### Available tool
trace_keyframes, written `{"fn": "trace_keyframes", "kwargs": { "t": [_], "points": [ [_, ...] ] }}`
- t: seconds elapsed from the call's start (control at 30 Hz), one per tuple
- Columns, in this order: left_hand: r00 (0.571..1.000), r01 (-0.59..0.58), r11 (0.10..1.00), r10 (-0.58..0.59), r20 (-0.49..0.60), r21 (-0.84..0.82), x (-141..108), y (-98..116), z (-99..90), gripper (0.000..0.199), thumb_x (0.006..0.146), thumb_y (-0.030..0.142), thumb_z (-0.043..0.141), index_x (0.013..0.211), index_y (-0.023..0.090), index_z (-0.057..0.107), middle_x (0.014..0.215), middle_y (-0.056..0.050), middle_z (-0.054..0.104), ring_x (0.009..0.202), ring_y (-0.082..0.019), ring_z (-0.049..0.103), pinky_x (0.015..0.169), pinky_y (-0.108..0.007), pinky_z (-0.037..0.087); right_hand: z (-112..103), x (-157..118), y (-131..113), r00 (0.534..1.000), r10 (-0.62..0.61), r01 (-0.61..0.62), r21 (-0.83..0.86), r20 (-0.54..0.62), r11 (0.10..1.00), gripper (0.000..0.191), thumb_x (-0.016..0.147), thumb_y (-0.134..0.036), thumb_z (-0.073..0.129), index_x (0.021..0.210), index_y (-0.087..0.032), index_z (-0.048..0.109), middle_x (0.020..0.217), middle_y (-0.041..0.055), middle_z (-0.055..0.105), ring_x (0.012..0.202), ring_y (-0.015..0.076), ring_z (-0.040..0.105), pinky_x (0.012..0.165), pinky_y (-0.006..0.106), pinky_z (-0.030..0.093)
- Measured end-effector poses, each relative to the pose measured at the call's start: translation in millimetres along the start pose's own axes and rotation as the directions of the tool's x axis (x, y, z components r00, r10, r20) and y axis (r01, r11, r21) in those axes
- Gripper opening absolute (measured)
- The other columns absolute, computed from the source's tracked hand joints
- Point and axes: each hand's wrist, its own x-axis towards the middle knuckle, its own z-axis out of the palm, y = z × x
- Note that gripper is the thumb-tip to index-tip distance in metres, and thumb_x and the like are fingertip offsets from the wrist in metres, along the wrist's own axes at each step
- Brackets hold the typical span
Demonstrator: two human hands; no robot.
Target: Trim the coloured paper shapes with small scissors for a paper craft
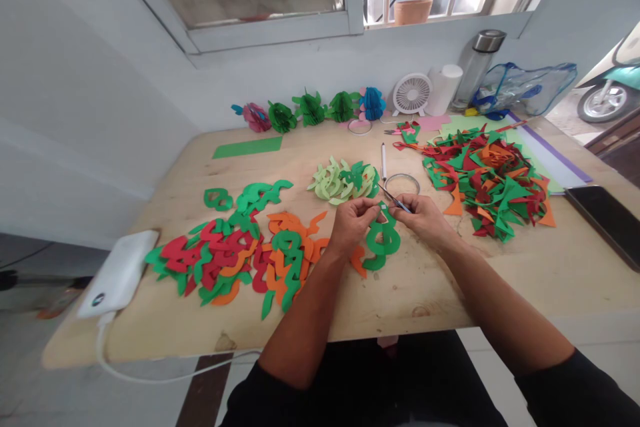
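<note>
Passage lies left of pale cutouts [327,183]; scissors [397,201] and scrap heap [493,177] obstruct their right.

A green paper cut-out [384,240] is pinched near its upper end by the left hand [351,221]. A slim pointed tool [399,203] is gripped in the right hand [421,219], just beside it. Multicoloured scraps [515,192] are heaped on the wooden table [440,290]; a white fan [412,93] is positioned near the wall [280,73].

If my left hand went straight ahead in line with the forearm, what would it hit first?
Most likely the light green paper pile, just beyond the knuckles of your left hand, though depth is unclear.
</note>
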Motion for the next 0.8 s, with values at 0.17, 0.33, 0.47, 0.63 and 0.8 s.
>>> {"fn": "trace_keyframes", "kwargs": {
  "t": [0.17,0.33,0.47,0.63,0.8],
  "points": [
    [1.000,0.004,1.000,-0.004,0.003,0.014,0.3,0.2,-0.1,0.011,0.068,0.025,0.065,0.067,0.015,0.066,0.055,-0.001,0.065,0.054,-0.012,0.060,0.057,-0.023,0.048,0.0,0.7,2.3,1.000,-0.013,0.012,0.015,0.017,1.000,0.019,0.072,-0.035,0.056,0.065,-0.017,0.053,0.057,-0.0043,0.041,0.053,0.0084,0.033,0.049,0.023,0.025],
    [1.000,-0.005,1.000,0.005,0.009,0.031,-0.3,1.9,0.0,0.010,0.069,0.024,0.063,0.065,0.015,0.065,0.056,-0.001,0.065,0.053,-0.011,0.059,0.056,-0.022,0.047,-0.1,0.5,1.7,1.000,-0.005,0.005,-0.005,0.001,1.000,0.020,0.072,-0.035,0.056,0.064,-0.017,0.053,0.055,-0.0046,0.041,0.052,0.0083,0.033,0.049,0.023,0.025],
    [1.000,-0.013,0.999,0.012,0.006,0.038,-0.6,1.9,-0.5,0.012,0.069,0.027,0.064,0.066,0.015,0.065,0.055,-0.001,0.065,0.053,-0.012,0.060,0.056,-0.022,0.047,-0.2,0.8,2.6,1.000,-0.015,0.015,0.000,0.011,1.000,0.020,0.072,-0.035,0.056,0.065,-0.017,0.053,0.056,-0.0047,0.041,0.053,0.0082,0.032,0.049,0.023,0.025],
    [1.000,-0.010,1.000,0.010,-0.002,0.025,-1.2,1.6,0.0,0.013,0.069,0.028,0.064,0.065,0.015,0.064,0.056,-0.001,0.065,0.053,-0.011,0.060,0.057,-0.022,0.047,0.0,1.5,4.7,0.999,-0.036,0.036,0.005,0.007,0.999,0.020,0.073,-0.035,0.056,0.065,-0.017,0.053,0.056,-0.0043,0.043,0.054,0.0087,0.034,0.050,0.023,0.026],
    [1.000,-0.029,0.999,0.029,-0.007,0.024,-1.0,2.0,0.6,0.012,0.069,0.026,0.064,0.063,0.015,0.063,0.054,0.000,0.064,0.052,-0.011,0.059,0.057,-0.023,0.047,-0.1,0.6,3.4,0.999,-0.029,0.029,0.000,0.016,1.000,0.021,0.073,-0.036,0.056,0.064,-0.017,0.052,0.056,-0.0045,0.042,0.053,0.0085,0.033,0.049,0.023,0.025]
  ]
}}
